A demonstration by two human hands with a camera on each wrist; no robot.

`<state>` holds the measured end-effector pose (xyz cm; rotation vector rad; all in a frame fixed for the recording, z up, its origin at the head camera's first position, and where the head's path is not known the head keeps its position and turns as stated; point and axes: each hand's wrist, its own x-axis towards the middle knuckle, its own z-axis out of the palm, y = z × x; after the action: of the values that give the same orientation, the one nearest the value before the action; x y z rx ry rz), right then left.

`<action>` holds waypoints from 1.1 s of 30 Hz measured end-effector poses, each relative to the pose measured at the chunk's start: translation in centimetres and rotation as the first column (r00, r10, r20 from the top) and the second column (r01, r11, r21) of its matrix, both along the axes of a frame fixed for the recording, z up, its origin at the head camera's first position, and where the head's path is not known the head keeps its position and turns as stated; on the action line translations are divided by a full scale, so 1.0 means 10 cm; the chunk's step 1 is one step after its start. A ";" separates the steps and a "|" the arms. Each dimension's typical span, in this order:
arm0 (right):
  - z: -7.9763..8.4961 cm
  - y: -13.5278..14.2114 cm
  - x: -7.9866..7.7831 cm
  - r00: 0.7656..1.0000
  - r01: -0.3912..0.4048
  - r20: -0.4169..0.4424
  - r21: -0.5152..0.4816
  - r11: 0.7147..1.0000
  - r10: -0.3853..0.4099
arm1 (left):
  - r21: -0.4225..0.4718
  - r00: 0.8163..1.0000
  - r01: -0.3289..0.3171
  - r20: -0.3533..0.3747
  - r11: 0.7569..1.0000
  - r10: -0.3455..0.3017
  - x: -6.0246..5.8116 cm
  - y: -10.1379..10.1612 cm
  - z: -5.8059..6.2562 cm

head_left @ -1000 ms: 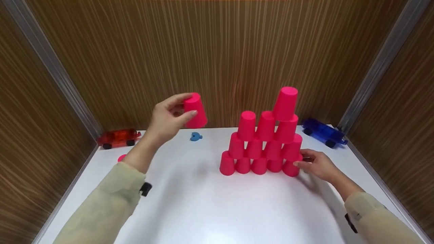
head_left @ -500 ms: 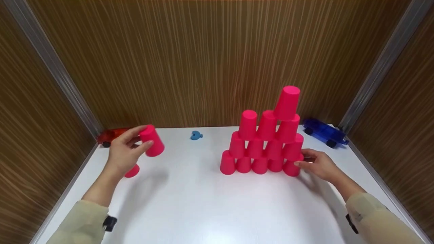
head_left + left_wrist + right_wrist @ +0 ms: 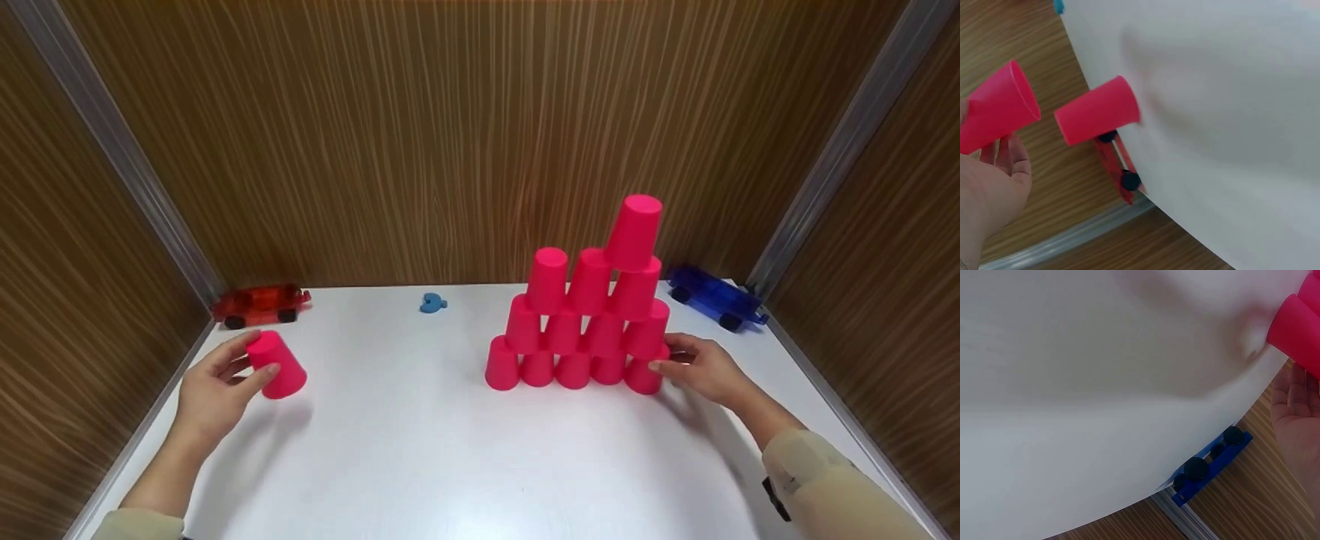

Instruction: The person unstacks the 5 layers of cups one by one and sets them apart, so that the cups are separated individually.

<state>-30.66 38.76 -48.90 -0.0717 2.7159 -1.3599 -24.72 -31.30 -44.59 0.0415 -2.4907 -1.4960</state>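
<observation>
In the head view my left hand (image 3: 214, 390) grips an upside-down pink cup (image 3: 279, 371) over the table's left side, thumb in front, fingers near its base. The left wrist view shows this held cup (image 3: 999, 109) apart from a second pink cup (image 3: 1100, 109) standing on the table; the held one hides that cup in the head view. To the right rises a pyramid of upside-down pink cups (image 3: 574, 334) in rows, with a single top cup (image 3: 635, 232) above the right end. My right hand (image 3: 705, 367) holds the lowest right cup (image 3: 643, 376) between thumb and fingers.
Behind my left hand a clear red toy car (image 3: 262, 305) sits by the back left corner. A blue toy car (image 3: 718, 298) is at the back right. Near the back edge of the white table (image 3: 420, 450) lies a small blue piece (image 3: 433, 303). Wood-patterned walls (image 3: 480, 142) enclose the table.
My left hand has carried its cup left and down, lower over the table. The standing cup, partly seen earlier, is now covered. My right hand and the pyramid stay almost the same.
</observation>
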 end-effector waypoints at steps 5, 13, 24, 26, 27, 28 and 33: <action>-0.02 0.02 0.01 1.000 0.000 -0.008 0.005 1.000 0.000 | -0.001 0.999 -0.017 0.032 1.000 0.017 0.05 -0.11 -0.18; -0.04 0.01 0.02 0.995 -0.024 -0.094 -0.010 1.000 0.023 | -0.006 0.996 -0.018 0.084 1.000 0.019 0.09 -0.20 -0.36; -0.03 0.00 0.01 0.995 -0.017 -0.094 0.000 1.000 0.017 | 0.028 0.981 -0.027 0.191 0.999 0.022 0.07 -0.28 -0.52; -0.03 -0.01 0.01 0.995 -0.019 -0.099 -0.004 1.000 0.018 | 0.032 0.979 -0.032 0.203 0.999 0.025 0.06 -0.30 -0.54; -0.03 -0.01 0.01 0.995 -0.018 -0.101 -0.008 1.000 0.018 | 0.031 0.976 -0.035 0.214 0.999 0.028 0.05 -0.30 -0.55; -0.03 -0.01 0.01 0.994 -0.022 -0.103 -0.008 1.000 0.021 | 0.030 0.974 -0.037 0.223 0.999 0.029 0.05 -0.31 -0.56; -0.01 0.00 0.00 0.996 -0.016 -0.090 0.010 1.000 0.017 | 0.015 0.965 -0.042 0.260 0.999 0.037 0.04 -0.35 -0.58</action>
<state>-30.61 38.72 -49.05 -0.1584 2.7876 -1.3715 -24.32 -34.80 -50.34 0.3083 -2.6560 -1.5908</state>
